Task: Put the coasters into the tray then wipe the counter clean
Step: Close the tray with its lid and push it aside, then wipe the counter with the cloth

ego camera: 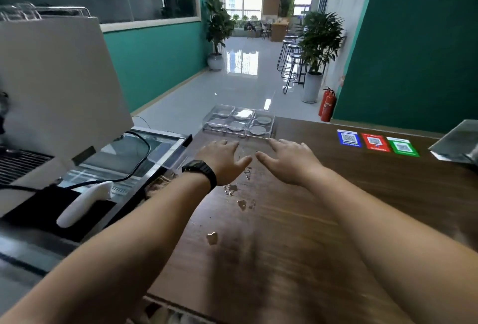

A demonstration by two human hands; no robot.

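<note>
Seemingly the coasters (259, 130) already fill the far clear tray (261, 138); left hand (224, 158) and right hand (289, 159) hover flat-fingered, holding nothing. Next: find a cloth for the near puddles (234, 195).

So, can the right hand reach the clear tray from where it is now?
Probably yes. The right hand is open, its fingers stretched toward the clear tray, and only bare wet counter lies between them. Nothing blocks the way.
</note>
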